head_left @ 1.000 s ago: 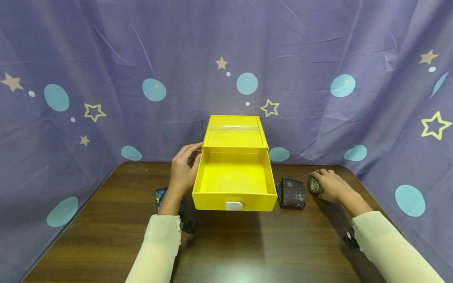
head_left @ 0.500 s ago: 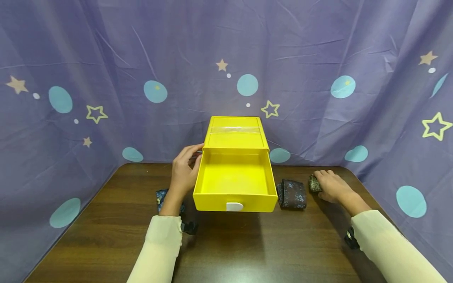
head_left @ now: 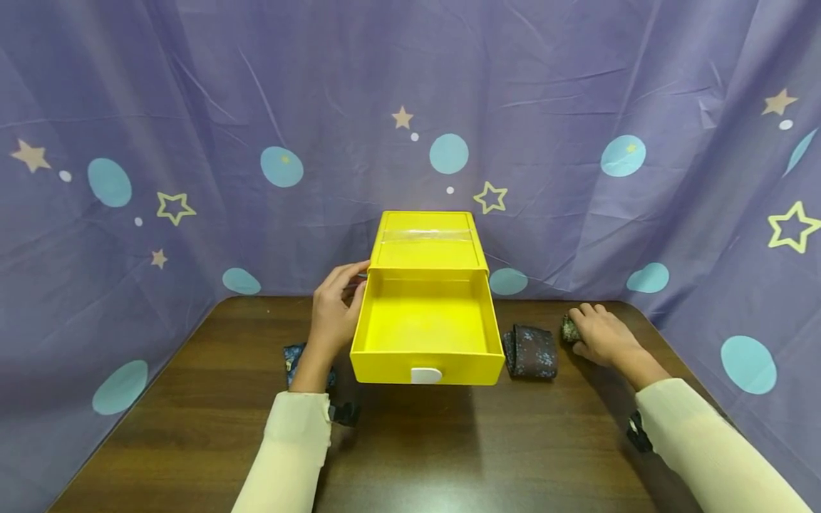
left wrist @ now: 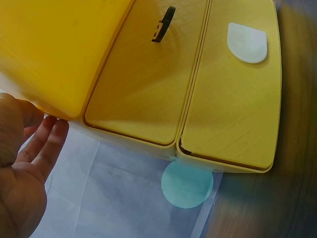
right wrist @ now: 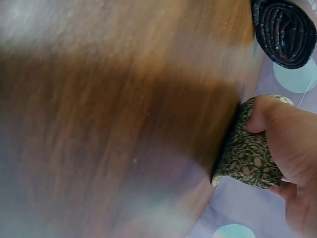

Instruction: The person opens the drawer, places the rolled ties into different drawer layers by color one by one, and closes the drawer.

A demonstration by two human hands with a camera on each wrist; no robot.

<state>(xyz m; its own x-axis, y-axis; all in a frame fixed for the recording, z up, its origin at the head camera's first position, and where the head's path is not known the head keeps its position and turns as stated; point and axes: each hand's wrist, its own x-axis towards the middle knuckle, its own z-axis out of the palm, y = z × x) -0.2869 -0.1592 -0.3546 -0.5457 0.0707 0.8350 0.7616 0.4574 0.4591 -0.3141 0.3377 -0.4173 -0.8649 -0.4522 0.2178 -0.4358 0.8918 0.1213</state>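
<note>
And here's the left hand [head_left: 335, 306] at the side of the yellow drawer unit [head_left: 426, 249], fingers fairly straight, fingertips touching the edge and gripping nothing, likely to steady it while the top drawer [head_left: 423, 367] juts out. Over on the far right of the table [head_left: 179, 413], the right hand [head_left: 603, 335] has thumb and fingers curled round the green patterned roll [right wrist: 252, 153], probably to keep its coil tight; it stands at the table's surface. The brown floral roll [head_left: 535, 353] sits between it and the drawer, and blue patterned cloth [head_left: 293, 360] peeks from behind the left forearm.
</note>
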